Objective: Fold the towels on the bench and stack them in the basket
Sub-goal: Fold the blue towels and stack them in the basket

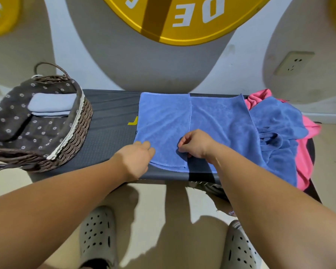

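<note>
A blue towel [182,121] lies spread across the middle of the dark bench [109,121], one half folded over so a stitched edge runs down its middle. My left hand [137,159] rests flat on the towel's near left corner, fingers slightly apart. My right hand [195,143] pinches the folded flap's near edge. A brown wicker basket [80,133] with a flowered lining stands at the bench's left end. A folded pale blue-grey towel [50,103] lies inside it.
A crumpled blue towel [279,129] and a pink towel [306,144] are heaped at the bench's right end, hanging over the front. A wall with a yellow round sign [182,20] and a socket [293,63] stands behind. My feet in grey clogs [98,235] are below.
</note>
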